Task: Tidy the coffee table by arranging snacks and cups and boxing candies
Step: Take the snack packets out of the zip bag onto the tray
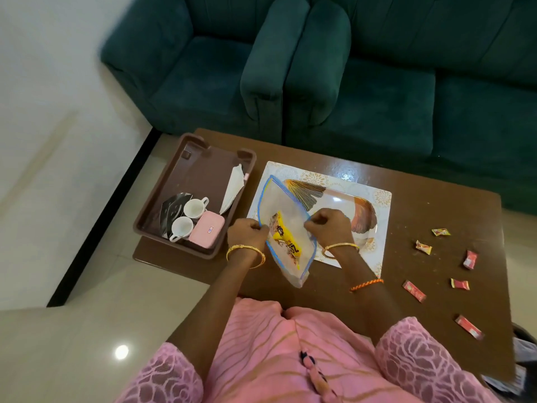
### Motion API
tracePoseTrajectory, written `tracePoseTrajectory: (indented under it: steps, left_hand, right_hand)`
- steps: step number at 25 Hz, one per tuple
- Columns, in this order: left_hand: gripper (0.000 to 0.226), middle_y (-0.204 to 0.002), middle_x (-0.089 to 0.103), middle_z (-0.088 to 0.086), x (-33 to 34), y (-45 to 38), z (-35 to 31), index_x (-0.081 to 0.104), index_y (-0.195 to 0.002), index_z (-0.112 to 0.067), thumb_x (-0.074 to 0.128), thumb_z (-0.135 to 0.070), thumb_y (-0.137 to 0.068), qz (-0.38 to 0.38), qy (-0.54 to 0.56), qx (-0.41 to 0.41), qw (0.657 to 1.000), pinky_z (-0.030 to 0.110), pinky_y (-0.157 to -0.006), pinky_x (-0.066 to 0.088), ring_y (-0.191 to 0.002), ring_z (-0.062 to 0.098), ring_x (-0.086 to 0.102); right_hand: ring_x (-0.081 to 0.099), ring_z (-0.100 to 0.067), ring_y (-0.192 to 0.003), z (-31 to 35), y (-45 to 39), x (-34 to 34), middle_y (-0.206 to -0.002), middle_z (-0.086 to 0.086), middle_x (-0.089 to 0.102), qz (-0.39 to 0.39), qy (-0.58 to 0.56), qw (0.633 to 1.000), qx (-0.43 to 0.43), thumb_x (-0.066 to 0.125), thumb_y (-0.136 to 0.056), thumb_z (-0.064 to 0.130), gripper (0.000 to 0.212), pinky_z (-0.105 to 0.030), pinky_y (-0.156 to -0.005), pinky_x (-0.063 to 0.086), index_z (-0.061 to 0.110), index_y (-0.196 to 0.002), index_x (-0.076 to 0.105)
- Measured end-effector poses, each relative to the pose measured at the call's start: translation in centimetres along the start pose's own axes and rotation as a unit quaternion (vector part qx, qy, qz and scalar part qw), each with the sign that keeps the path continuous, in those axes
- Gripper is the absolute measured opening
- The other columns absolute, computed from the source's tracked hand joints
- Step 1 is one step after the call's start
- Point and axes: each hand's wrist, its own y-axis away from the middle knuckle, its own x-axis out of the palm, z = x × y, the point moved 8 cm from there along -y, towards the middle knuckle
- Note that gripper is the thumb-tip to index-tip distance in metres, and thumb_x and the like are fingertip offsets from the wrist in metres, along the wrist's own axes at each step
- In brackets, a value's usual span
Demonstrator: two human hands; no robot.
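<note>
Both my hands hold a clear zip bag (283, 206) with a blue rim above the white patterned tray (380, 228). My left hand (247, 232) pinches its left edge and my right hand (329, 223) pinches its right edge, pulling the mouth apart. A yellow snack packet (286, 238) lies inside the bag. Several red wrapped candies (414, 290) are scattered on the brown coffee table (436, 205) to the right. In the brown tray (200, 173) at left sit two white cups (194, 207), a pink box (207, 229) and a white napkin (234, 187).
A dark green sofa (377, 68) stands directly behind the table. The brown tray overhangs the table's left edge. A black patterned item (171, 207) lies beside the cups. Tiled floor lies to the left.
</note>
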Motion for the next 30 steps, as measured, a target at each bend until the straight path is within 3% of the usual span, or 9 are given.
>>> tracePoseTrajectory:
  steps: [3,8,13,16,18,21,23,27,30]
  left_hand:
    - [0.013,-0.082,0.069,0.022,-3.6,0.8,-0.1,0.068,-0.078,0.000,0.063,-0.012,-0.076,-0.101,-0.114,0.043,0.987,0.031,-0.062,0.039,-0.080,0.038,0.062]
    - [0.015,-0.089,0.068,0.020,-5.2,1.9,-0.2,0.067,-0.088,-0.005,0.061,-0.014,-0.077,-0.139,-0.149,0.081,0.976,0.037,-0.067,0.047,-0.083,0.040,0.060]
    - [0.016,-0.090,0.069,0.019,-2.2,1.7,1.6,0.066,-0.086,-0.008,0.060,-0.021,-0.079,-0.050,-0.183,0.030,0.981,0.035,-0.064,0.044,-0.086,0.039,0.062]
    - [0.014,-0.084,0.069,0.017,-1.9,1.4,1.9,0.064,-0.082,-0.009,0.060,-0.021,-0.078,-0.028,-0.158,0.038,0.986,0.031,-0.060,0.041,-0.081,0.036,0.062]
    - [0.012,-0.080,0.068,0.017,-1.6,1.3,1.9,0.061,-0.079,-0.008,0.059,-0.020,-0.077,-0.009,-0.149,0.053,0.987,0.034,-0.061,0.046,-0.079,0.038,0.061]
    - [0.015,-0.080,0.066,0.017,-0.7,1.6,2.1,0.060,-0.087,-0.009,0.057,-0.021,-0.078,0.019,-0.144,0.060,0.988,0.043,-0.068,0.053,-0.081,0.039,0.060]
    - [0.020,-0.085,0.067,0.018,0.0,1.6,2.2,0.060,-0.096,-0.013,0.055,-0.024,-0.080,0.035,-0.160,0.060,0.985,0.042,-0.070,0.053,-0.085,0.039,0.060]
    - [0.024,-0.092,0.067,0.018,0.0,1.5,2.6,0.059,-0.103,-0.013,0.054,-0.022,-0.082,0.040,-0.158,0.060,0.985,0.034,-0.063,0.045,-0.087,0.038,0.061]
    - [0.024,-0.091,0.067,0.019,-0.1,1.3,3.0,0.058,-0.103,-0.012,0.054,-0.023,-0.082,0.045,-0.148,0.062,0.986,0.037,-0.066,0.047,-0.086,0.038,0.061]
  right_hand:
    - [0.060,-0.039,-0.079,-1.7,0.6,-3.7,-0.086,-0.027,0.066,-0.126,0.077,0.989,-0.022,0.063,-0.075,0.003,0.013,-0.039,-0.071,0.049,-0.006,-0.084,0.065]
    - [0.060,-0.041,-0.076,-2.4,3.0,-4.9,-0.088,-0.026,0.064,-0.202,0.070,0.975,-0.060,0.064,-0.077,0.003,0.009,-0.042,-0.068,0.051,-0.004,-0.082,0.064]
    - [0.063,-0.038,-0.082,-3.1,2.8,-2.3,-0.095,-0.024,0.067,-0.105,0.068,0.992,-0.025,0.063,-0.080,0.004,0.014,-0.038,-0.076,0.050,-0.003,-0.091,0.065]
    - [0.064,-0.034,-0.077,-1.4,3.5,-3.4,-0.090,-0.020,0.068,-0.152,-0.001,0.988,-0.032,0.063,-0.078,0.004,0.011,-0.039,-0.073,0.052,0.001,-0.089,0.066]
    - [0.064,-0.029,-0.069,0.3,3.1,-2.7,-0.080,-0.017,0.070,-0.133,-0.039,0.989,-0.060,0.064,-0.076,0.004,0.007,-0.038,-0.071,0.053,0.004,-0.081,0.067]
    - [0.066,-0.033,-0.084,1.1,1.1,4.8,-0.088,-0.018,0.071,0.110,0.084,0.990,-0.037,0.061,-0.078,0.010,0.009,-0.034,-0.074,0.051,0.007,-0.083,0.068]
    - [0.059,-0.036,-0.108,-1.2,0.5,9.9,-0.114,-0.021,0.063,0.226,0.224,0.947,0.049,0.062,-0.082,0.015,0.030,-0.037,-0.086,0.049,0.002,-0.108,0.060]
    - [0.043,-0.036,-0.127,-6.0,-0.5,13.5,-0.137,-0.022,0.042,0.166,0.245,0.937,0.188,0.056,-0.088,0.023,0.059,-0.041,-0.105,0.037,-0.002,-0.133,0.029]
    - [0.042,-0.036,-0.124,-7.5,-0.9,14.0,-0.134,-0.019,0.042,0.097,0.282,0.934,0.196,0.058,-0.086,0.022,0.056,-0.045,-0.102,0.039,0.003,-0.131,0.032]
